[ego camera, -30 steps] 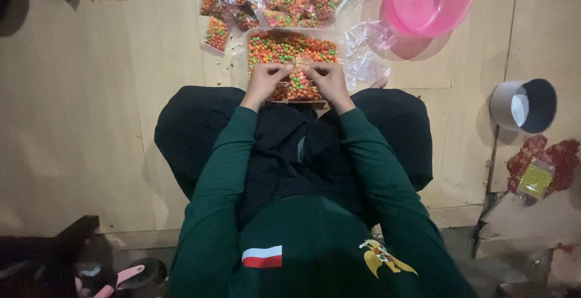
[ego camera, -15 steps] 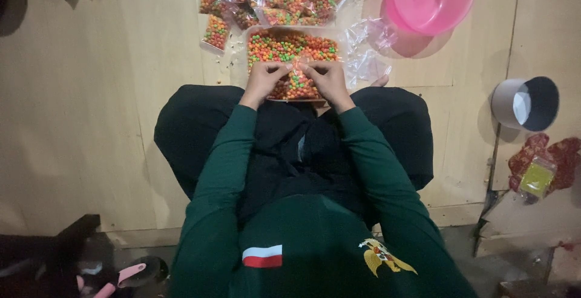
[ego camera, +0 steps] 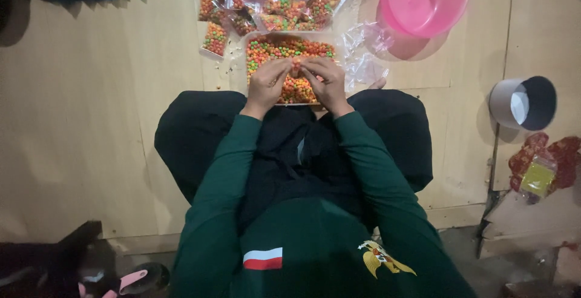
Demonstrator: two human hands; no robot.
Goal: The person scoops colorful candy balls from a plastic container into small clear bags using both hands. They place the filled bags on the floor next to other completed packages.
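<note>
From the head camera, looking straight down, a person in a dark green long-sleeved top sits cross-legged on a pale wooden floor (ego camera: pixel 91 122). Both hands meet over a shallow clear tray (ego camera: pixel 289 48) heaped with small round orange, green and red snacks; the tray lies on the floor just beyond the knees, at the middle of the frame. The left hand (ego camera: pixel 266 86) and the right hand (ego camera: pixel 327 83) are side by side, their fingers curled inward and pinching together on a small clear packet (ego camera: pixel 296 68) of the same coloured snacks, held just above the tray's contents between the two thumbs.

Farther off, beyond the tray, lies a pile of filled packets (ego camera: pixel 266 1) of the same snacks, spreading to the left. Loose empty plastic bags (ego camera: pixel 366 56) lie crumpled just right of the tray. A pink plastic basin (ego camera: pixel 423 1) sits at the far right, near those bags. Well apart on the right stands a grey cylindrical container (ego camera: pixel 523 103) lying on its side, and nearer than it a packet of red and yellow wrapped goods (ego camera: pixel 538 171). At the near left corner lies a dark object with a pink strap (ego camera: pixel 130 280).
</note>
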